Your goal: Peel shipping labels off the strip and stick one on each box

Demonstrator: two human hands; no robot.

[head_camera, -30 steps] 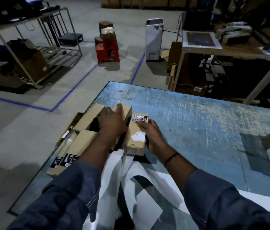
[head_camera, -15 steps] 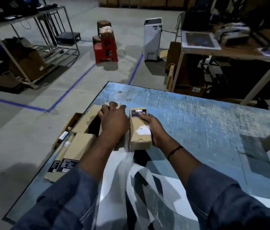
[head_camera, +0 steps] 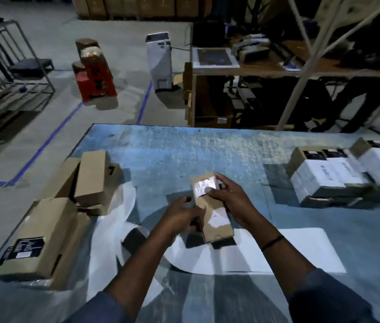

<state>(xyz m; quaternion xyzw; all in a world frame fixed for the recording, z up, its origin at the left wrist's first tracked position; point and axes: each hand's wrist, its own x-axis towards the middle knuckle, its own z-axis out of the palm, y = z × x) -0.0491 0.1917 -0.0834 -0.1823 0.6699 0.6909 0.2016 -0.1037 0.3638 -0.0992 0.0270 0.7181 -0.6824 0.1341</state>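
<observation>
A narrow brown cardboard box (head_camera: 212, 213) is held over the middle of the blue table (head_camera: 184, 155), tilted, with a small white patch on its top face. My right hand (head_camera: 231, 199) grips its far end, the thumb pressing a pale label at that end. My left hand (head_camera: 179, 215) holds the box's left side, fingers curled round it. White label backing strip (head_camera: 266, 250) lies under and around my hands, curling off to the left. Several plain brown boxes (head_camera: 93, 178) are piled at the table's left edge.
Boxes with white labels on them (head_camera: 338, 173) are stacked at the table's right. A large brown box with a black label (head_camera: 42, 236) lies near the front left corner. Beyond the table are a red stool (head_camera: 95, 78), a white unit (head_camera: 160, 59), metal racks and a wooden bench.
The box has been lifted out of the left pile and brought to the table's middle in both hands. The view has swung right, bringing the labelled stack into sight.
</observation>
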